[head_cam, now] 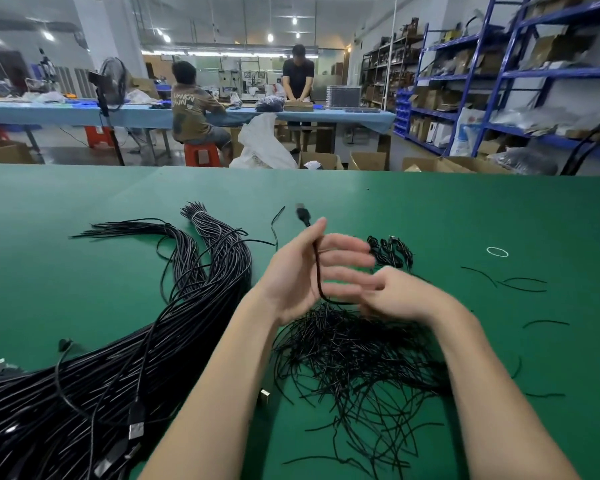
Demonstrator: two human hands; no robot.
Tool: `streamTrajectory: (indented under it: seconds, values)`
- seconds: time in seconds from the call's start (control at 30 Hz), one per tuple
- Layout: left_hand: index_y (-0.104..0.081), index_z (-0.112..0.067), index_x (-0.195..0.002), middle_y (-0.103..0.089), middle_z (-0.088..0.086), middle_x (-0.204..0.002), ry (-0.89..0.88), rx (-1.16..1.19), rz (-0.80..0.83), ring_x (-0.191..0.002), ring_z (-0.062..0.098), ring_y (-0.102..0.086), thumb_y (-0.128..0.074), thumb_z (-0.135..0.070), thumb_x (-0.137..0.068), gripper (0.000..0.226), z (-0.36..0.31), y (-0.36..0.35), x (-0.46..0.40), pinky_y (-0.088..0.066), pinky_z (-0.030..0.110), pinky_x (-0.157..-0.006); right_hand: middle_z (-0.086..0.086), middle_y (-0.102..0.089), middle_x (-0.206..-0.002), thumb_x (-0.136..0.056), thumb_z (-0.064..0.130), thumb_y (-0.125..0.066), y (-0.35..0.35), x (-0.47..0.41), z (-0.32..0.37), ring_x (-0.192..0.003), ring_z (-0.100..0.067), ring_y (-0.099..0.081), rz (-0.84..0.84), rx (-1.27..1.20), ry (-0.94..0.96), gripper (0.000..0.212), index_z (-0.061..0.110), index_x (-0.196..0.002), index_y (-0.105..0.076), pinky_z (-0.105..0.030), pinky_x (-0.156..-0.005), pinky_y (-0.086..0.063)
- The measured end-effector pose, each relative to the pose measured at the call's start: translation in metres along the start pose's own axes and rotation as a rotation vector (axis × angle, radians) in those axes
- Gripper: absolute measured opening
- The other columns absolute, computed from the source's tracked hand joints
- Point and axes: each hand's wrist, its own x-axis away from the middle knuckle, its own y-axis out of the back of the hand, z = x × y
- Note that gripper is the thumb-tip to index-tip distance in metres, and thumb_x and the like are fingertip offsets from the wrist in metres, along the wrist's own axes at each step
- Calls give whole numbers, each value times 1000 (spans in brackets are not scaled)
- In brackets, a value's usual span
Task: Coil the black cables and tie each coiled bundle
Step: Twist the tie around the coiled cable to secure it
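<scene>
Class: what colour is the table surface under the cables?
Green; the table shows plainly in the head view.

hands (343, 282) motion-blurred, cable bundle (84, 393) cut off at left edge

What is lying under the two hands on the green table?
Under the hands, left and right, lies a loose pile of thin black ties on the green table. Its part beneath the wrists is hidden.
</scene>
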Motion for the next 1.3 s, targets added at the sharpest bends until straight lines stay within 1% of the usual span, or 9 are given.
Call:
streamTrajectory:
  seconds: [0.1,0.27,0.37,0.47,0.67,0.83,0.97,1.1,1.3]
  values:
    - [-78,-9,-96,-75,18,-94,197,-271,107,-83,30,-75,-28,-51,-105,65,-1,0,4,-62,33,-66,8,-62,-61,-92,49,-61,34,-10,16,-69,-19,-56,-9,268,-25,43,23,-59,-66,-28,-64,-44]
    - [-69,-14,-122,-73,7,-119,273,-420,-87,-113,21,-68,-23,-47,-108,58,9,-2,-7,-59,40,-88,12,-64,-56,-97,49,-60,77,-17,69,-58,-3,-57,-197,403,68,40,27,-65,-67,-26,-56,-37]
    - [-61,-25,-133,-70,-4,-126,152,-364,-249,-121,13,-62,-21,-47,-108,52,12,1,-12,-51,46,-101,15,-69,-59,-101,35,-58,71,-12,84,-47,7,-55,-242,221,156,22,27,-84,-70,-22,-54,-39]
    - [-54,-15,-139,-66,7,-133,6,-85,-353,-120,15,-61,-20,-45,-109,55,6,8,-14,-50,46,-101,6,-70,-63,-103,21,-57,43,-1,73,-45,-3,-51,-203,-229,199,14,12,-96,-65,-18,-48,-42]
    - [-54,5,-131,-66,21,-128,-157,320,-240,-119,31,-64,-21,-37,-109,57,-4,11,-8,-57,37,-95,6,-54,-61,-107,32,-51,-20,13,27,-47,-5,-38,101,-734,159,29,13,-89,-63,-16,-41,-33]
    - [-57,5,-130,-61,23,-135,-41,191,-30,-122,40,-61,-22,-41,-107,62,-6,14,1,-53,54,-97,10,-49,-55,-83,75,-61,-5,6,12,-48,-10,-37,152,-238,38,55,24,-63,-62,-20,-48,-32]
    - [-64,3,-127,-60,28,-132,135,22,61,-121,43,-60,-23,-43,-107,65,-3,12,2,-53,55,-97,10,-56,-58,-82,35,-69,41,-6,23,-55,-12,-43,190,42,42,17,22,-72,-71,-24,-52,-35]
    - [-65,0,-123,-66,26,-124,308,-208,26,-117,39,-64,-20,-45,-108,65,5,6,-3,-54,49,-98,3,-63,-62,-97,22,-63,71,-24,50,-45,-12,-50,215,198,-58,18,14,-81,-67,-21,-46,-40]
    - [-69,-8,-118,-73,4,-119,243,-560,-284,-115,20,-66,-24,-43,-109,58,11,9,-7,-51,38,-99,-5,-73,-95,-90,26,-60,63,-21,80,-86,-25,-69,-204,599,-73,16,17,-98,-71,-36,-81,-59]
